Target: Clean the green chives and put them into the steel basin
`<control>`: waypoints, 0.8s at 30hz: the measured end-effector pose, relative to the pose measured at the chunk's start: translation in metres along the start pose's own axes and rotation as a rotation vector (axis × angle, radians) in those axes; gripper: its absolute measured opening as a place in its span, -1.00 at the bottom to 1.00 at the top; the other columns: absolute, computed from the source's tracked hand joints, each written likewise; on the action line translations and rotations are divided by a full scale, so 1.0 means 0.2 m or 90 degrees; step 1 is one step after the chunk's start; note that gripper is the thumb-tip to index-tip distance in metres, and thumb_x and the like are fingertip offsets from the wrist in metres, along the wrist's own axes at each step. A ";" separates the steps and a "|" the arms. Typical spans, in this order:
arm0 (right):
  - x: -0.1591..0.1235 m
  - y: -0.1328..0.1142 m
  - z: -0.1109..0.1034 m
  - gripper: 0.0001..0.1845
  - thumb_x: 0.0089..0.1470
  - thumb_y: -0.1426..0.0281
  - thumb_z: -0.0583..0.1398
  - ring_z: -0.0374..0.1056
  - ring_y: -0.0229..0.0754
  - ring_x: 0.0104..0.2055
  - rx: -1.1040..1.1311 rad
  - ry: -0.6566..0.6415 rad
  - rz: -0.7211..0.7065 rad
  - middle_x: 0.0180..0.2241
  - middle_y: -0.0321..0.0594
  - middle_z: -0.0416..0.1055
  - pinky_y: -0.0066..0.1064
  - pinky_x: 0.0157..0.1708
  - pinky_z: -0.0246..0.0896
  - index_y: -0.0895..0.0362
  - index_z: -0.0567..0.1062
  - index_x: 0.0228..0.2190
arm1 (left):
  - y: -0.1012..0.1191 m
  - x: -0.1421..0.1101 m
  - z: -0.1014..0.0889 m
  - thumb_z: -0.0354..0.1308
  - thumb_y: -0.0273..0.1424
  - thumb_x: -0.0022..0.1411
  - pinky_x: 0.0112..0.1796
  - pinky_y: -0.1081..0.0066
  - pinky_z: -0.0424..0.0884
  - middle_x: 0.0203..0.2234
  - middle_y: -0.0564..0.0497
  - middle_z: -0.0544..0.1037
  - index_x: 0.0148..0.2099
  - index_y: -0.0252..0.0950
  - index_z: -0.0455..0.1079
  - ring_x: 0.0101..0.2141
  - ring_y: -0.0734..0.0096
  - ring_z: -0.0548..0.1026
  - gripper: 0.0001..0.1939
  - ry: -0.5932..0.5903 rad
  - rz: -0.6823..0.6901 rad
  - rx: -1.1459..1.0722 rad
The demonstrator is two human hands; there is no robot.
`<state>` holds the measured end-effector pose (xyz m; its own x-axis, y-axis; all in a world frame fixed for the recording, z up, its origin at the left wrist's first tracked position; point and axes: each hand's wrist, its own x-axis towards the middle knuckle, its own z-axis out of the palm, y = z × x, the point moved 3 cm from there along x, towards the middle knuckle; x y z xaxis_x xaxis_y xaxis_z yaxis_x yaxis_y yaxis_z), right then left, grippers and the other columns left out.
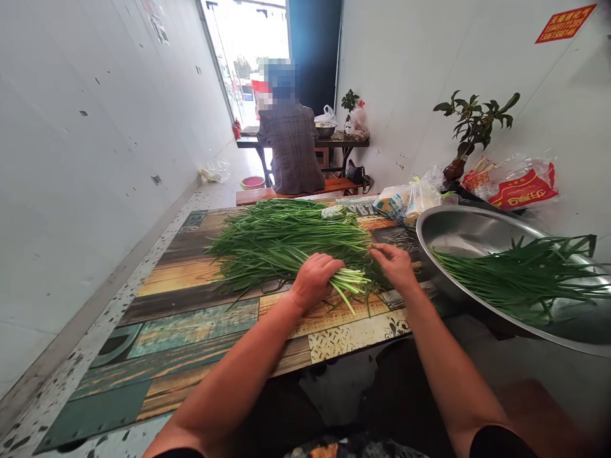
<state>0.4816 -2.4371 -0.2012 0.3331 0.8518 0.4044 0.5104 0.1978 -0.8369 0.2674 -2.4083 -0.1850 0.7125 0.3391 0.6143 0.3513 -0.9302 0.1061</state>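
Note:
A big pile of green chives lies across a table with a patterned plank top. My left hand is closed over a bunch of the chives near their pale root ends. Just to the right, my right hand pinches at chive stems from the same pile, fingers bent together. A wide metal basin stands at the right with more chives lying in it.
Plastic bags of goods and a red packet lie behind the basin beside a potted plant. A person in a plaid jacket sits on a bench at a far table, back turned. White walls flank both sides.

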 end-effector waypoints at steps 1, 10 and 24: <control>-0.01 0.01 0.00 -0.69 0.03 0.22 0.14 0.43 -0.12 -0.26 -0.023 0.014 -0.015 -0.30 -0.13 0.55 -0.28 -0.18 0.32 0.15 0.57 -0.32 | 0.00 0.00 0.00 -0.02 -0.35 0.28 -0.33 0.35 0.26 -0.48 -0.03 0.47 -0.20 -0.32 0.39 -0.41 0.34 0.38 -0.80 0.011 0.002 -0.002; -0.02 -0.01 -0.03 -0.58 0.07 0.32 0.08 0.31 0.02 -0.05 -0.285 0.131 -0.078 -0.11 0.11 0.41 -0.11 0.02 0.18 0.27 0.48 -0.09 | 0.01 0.00 0.00 -0.01 -0.37 0.26 -0.37 0.37 0.25 -0.52 -0.01 0.47 -0.23 -0.32 0.40 -0.46 0.38 0.38 -0.81 0.028 0.045 -0.001; -0.09 -0.16 0.04 -0.72 0.07 0.16 0.18 0.40 -0.20 -0.28 0.080 -0.046 -0.041 -0.35 -0.21 0.50 -0.35 -0.18 0.28 0.11 0.52 -0.37 | 0.00 -0.01 -0.05 -0.03 -0.37 0.32 -0.12 0.30 0.37 -0.13 -0.15 0.51 0.07 -0.28 0.35 -0.14 0.31 0.45 -0.68 0.131 -0.038 -0.025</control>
<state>0.4534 -2.4544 -0.1851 0.2421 0.8674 0.4348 0.4234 0.3088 -0.8517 0.2608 -2.4102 -0.1783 0.5507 0.3617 0.7523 0.3618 -0.9156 0.1754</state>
